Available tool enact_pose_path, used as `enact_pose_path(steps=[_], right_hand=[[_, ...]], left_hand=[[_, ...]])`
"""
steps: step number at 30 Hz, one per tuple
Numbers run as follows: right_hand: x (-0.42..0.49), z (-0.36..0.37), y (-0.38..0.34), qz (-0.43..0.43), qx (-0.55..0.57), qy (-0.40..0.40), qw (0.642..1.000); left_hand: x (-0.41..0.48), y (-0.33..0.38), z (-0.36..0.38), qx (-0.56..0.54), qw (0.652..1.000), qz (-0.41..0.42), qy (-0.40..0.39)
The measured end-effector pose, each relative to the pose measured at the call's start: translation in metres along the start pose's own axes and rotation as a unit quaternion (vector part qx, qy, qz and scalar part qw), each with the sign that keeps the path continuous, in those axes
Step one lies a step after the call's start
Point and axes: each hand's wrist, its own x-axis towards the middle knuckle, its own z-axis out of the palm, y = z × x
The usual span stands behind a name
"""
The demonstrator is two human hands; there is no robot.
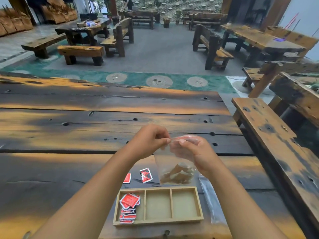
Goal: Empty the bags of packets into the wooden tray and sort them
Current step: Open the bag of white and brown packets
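A clear zip bag with several tan packets at its bottom hangs upright above the table. My left hand pinches the bag's top edge at its left corner. My right hand pinches the same top strip further right, fingers curled behind the plastic. Below them lies a wooden tray with three compartments. Its left compartment holds several red and white packets; the middle and right ones hold nothing. Two red packets lie loose on the table just beyond the tray.
An empty clear bag lies flat on the dark wooden table to the right of the tray. A wooden bench runs along the table's right side. More tables and benches stand across the room.
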Motion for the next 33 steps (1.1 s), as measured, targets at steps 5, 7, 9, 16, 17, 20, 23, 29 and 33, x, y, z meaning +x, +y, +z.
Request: enact_pose_path(steps=[5, 7, 9, 16, 17, 20, 23, 29, 33], right_hand=[[-0.003, -0.011, 0.02, 0.003, -0.066, 0.097, 0.993], [-0.005, -0.014, 0.027, 0.011, -0.098, 0.157, 0.983], [-0.007, -0.015, 0.032, 0.048, -0.07, 0.178, 0.98], [-0.013, 0.02, 0.049, 0.161, -0.071, 0.026, 0.984], [-0.014, 0.023, 0.052, 0.165, -0.077, 0.03, 0.983], [-0.017, 0.026, 0.06, 0.171, -0.087, 0.038, 0.981], [-0.021, 0.028, 0.061, 0.173, -0.125, 0.025, 0.977], [-0.028, 0.016, 0.067, 0.202, -0.139, -0.003, 0.97], [-0.032, 0.011, 0.072, 0.2, -0.142, 0.0, 0.969]], left_hand=[[-0.01, -0.008, 0.021, -0.073, 0.997, -0.036, -0.002], [-0.015, -0.012, 0.033, -0.11, 0.992, -0.062, 0.021], [-0.021, -0.019, 0.048, -0.146, 0.983, -0.094, 0.065], [-0.039, -0.039, 0.094, -0.33, 0.925, -0.17, 0.085], [-0.043, -0.04, 0.098, -0.336, 0.923, -0.171, 0.081], [-0.054, -0.041, 0.11, -0.349, 0.92, -0.168, 0.065], [-0.061, -0.042, 0.121, -0.392, 0.905, -0.16, 0.05], [-0.071, -0.048, 0.133, -0.416, 0.882, -0.22, 0.029], [-0.075, -0.048, 0.141, -0.431, 0.872, -0.231, 0.011]])
